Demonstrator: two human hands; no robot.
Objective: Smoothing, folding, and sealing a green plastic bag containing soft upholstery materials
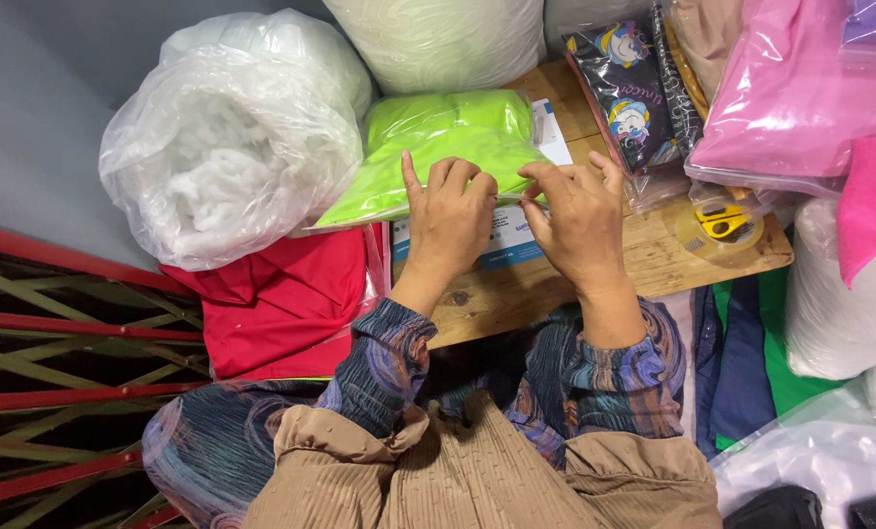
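Both arms wear long sleeves [389,358] printed with swirling blue, purple and brown marbling; the cuffs end at the wrists; the left hand [449,217] and right hand [580,220] are bare; tan ribbed, pleated cloth [477,470] covers the lap.

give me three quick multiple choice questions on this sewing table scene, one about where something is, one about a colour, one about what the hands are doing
1. Where do the yellow-handled scissors lie?
A. on the red fabric
B. on the wooden board's right part
C. inside the stuffing bag

2. What colour is the fabric in the bag under the hands?
A. lime green
B. orange
C. black

3. How are the left hand and right hand placed?
A. both in the lap
B. one raised off the board
C. both resting fingertips at the bag's near edge

Answers: 1 B, they sit on the wooden board beside a tape roll. 2 A, it shows bright lime. 3 C, both hands' fingers meet the bag's edge.
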